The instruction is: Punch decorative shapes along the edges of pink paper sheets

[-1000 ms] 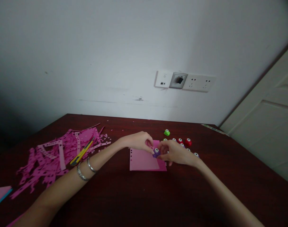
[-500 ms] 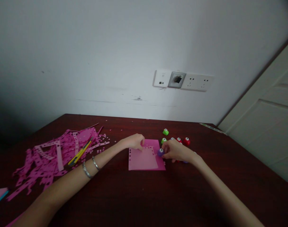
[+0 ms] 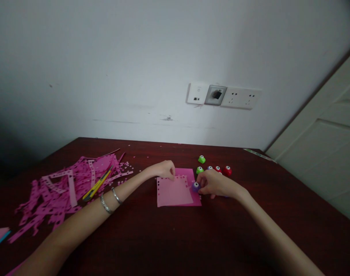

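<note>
A light pink sheet [image 3: 175, 193] with small holes punched along its left, upper and right edges lies over a darker pink sheet [image 3: 195, 199]. My left hand [image 3: 166, 169] is closed at the top edge of the light sheet, fingertips together on it. At the sheet's right edge, my right hand [image 3: 213, 183] grips a purple craft punch [image 3: 196, 186] with a white button. Whether the paper sits inside the punch's slot is too small to tell. Beyond the right hand stand two green punches [image 3: 202, 159], red punches [image 3: 227, 170] and another purple punch [image 3: 210, 168], partly hidden by the hand.
To the left is a heap of punched pink paper strips [image 3: 73, 188], with a yellow utility knife [image 3: 98, 184] on top. Tiny paper cut-outs [image 3: 126, 168] are scattered beside it. A wall with sockets [image 3: 241, 98] rises behind the dark wooden table [image 3: 175, 245].
My left fingers have drawn closer together at the sheet's upper edge. The purple punch stays in my right hand at nearly the same spot. The view has shifted slightly.
</note>
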A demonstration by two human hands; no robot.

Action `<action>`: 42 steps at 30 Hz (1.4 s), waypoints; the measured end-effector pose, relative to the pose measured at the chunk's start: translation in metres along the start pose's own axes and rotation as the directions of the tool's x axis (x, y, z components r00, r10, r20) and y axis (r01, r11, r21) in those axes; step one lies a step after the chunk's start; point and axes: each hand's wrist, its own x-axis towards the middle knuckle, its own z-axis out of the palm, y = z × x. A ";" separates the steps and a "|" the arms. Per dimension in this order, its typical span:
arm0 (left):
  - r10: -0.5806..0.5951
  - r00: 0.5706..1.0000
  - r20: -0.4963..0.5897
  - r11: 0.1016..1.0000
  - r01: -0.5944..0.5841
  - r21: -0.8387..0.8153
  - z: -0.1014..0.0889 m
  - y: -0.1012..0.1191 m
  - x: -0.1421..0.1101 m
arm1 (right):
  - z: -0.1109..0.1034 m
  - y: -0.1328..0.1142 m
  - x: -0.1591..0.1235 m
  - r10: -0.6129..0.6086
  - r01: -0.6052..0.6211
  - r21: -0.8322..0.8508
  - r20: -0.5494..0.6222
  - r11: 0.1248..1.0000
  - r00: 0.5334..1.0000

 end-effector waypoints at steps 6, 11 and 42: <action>-0.013 1.000 0.015 0.986 0.016 -0.164 -0.011 -0.001 -0.002 | 0.001 0.003 0.001 -0.007 0.006 -0.026 -0.009 1.000 1.000; -0.001 1.000 0.014 0.969 0.004 -0.249 -0.015 -0.007 -0.002 | -0.003 0.004 0.002 -0.013 0.013 0.008 -0.015 1.000 1.000; -0.064 0.995 0.075 0.932 0.087 -0.352 -0.013 -0.011 0.001 | -0.006 0.006 0.004 -0.093 0.092 0.051 0.019 0.994 0.995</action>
